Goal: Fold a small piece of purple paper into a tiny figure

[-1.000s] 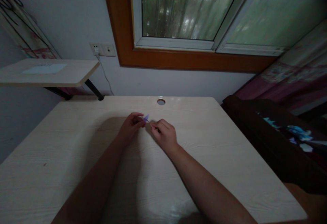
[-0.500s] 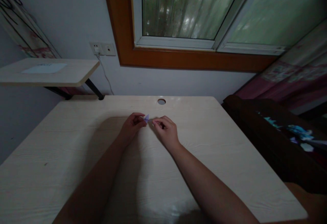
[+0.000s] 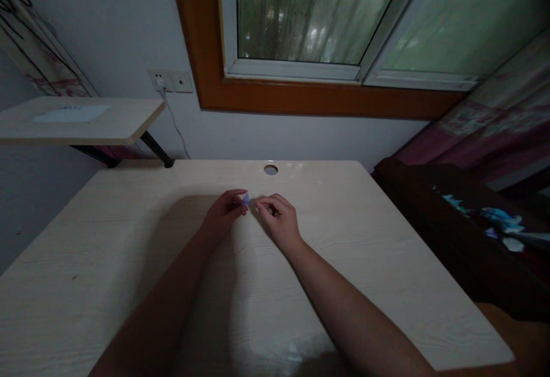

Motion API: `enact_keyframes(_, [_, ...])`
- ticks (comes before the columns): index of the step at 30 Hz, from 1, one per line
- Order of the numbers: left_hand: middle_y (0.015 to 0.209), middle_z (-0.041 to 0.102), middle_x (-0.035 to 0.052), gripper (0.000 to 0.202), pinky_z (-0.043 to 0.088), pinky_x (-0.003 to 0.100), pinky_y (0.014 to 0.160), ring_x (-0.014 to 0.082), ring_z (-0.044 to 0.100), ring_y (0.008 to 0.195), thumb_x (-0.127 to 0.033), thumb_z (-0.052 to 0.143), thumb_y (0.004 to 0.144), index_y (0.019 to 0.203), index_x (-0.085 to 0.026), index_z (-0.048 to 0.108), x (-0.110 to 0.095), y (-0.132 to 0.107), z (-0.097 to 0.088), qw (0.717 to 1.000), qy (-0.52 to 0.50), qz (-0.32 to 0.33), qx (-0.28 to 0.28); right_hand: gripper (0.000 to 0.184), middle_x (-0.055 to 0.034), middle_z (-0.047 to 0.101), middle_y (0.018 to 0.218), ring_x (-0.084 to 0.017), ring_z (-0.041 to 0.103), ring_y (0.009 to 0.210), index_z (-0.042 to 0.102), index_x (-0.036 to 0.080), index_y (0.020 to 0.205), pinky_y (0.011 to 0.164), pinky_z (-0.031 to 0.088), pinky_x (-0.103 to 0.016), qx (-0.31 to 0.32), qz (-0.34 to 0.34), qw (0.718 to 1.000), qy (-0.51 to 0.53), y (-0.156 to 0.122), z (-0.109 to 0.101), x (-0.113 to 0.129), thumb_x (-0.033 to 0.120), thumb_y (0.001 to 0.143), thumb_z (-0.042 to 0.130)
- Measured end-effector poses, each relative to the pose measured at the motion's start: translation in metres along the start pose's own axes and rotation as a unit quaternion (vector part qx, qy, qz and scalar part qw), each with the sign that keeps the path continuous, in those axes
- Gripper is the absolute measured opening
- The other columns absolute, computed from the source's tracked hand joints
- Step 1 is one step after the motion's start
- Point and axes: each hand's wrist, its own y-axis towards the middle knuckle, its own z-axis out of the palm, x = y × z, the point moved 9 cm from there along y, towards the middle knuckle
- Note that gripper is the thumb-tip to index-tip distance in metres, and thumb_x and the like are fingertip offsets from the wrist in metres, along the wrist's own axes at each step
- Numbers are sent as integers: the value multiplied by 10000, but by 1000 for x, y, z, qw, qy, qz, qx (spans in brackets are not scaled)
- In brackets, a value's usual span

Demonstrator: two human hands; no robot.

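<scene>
A small purple piece of folded paper (image 3: pixel 245 200) is pinched between the thumb and fingers of my left hand (image 3: pixel 222 212), above the middle of the table. Its pointed tip stands up and its right side faces my other hand. Just to the right, my right hand (image 3: pixel 280 216) is closed in a pinch, with a narrow gap between its fingertips and the folded paper. Whatever those fingertips may hold is too small to make out.
The pale wooden table (image 3: pixel 344 262) has a round cable hole (image 3: pixel 271 169) near its back edge. A raised shelf (image 3: pixel 141 119) with a paper sheet (image 3: pixel 71 114) stands at the back left. Dark furniture (image 3: pixel 429 216) with blue and white items (image 3: pixel 501 219) lies beyond the right edge.
The folded paper has turned slightly in my left hand, showing a narrower shape. My right hand stays nearly in place. The whole view has shifted a little.
</scene>
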Motion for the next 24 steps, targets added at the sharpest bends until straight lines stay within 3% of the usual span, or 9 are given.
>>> enact_keyframes(13, [840, 712, 20, 287, 532, 299, 787, 160, 669, 800, -255, 749, 751, 1026, -192, 698, 9, -1, -2, 999, 23, -49, 6, 112, -13, 636, 752, -137, 547, 641, 732, 218, 872, 624, 441, -273, -4, 9, 1000, 3, 0, -1, -3, 289, 904, 651])
enact_keyframes(24, [845, 670, 3, 336, 519, 279, 747, 134, 636, 748, -252, 755, 754, 1075, -208, 668, 3, 1, -3, 999, 26, -26, -2, 101, -16, 638, 773, -139, 546, 656, 726, 221, 883, 634, 441, -277, 6, 0, 1000, 10, 0, 3, -4, 285, 910, 653])
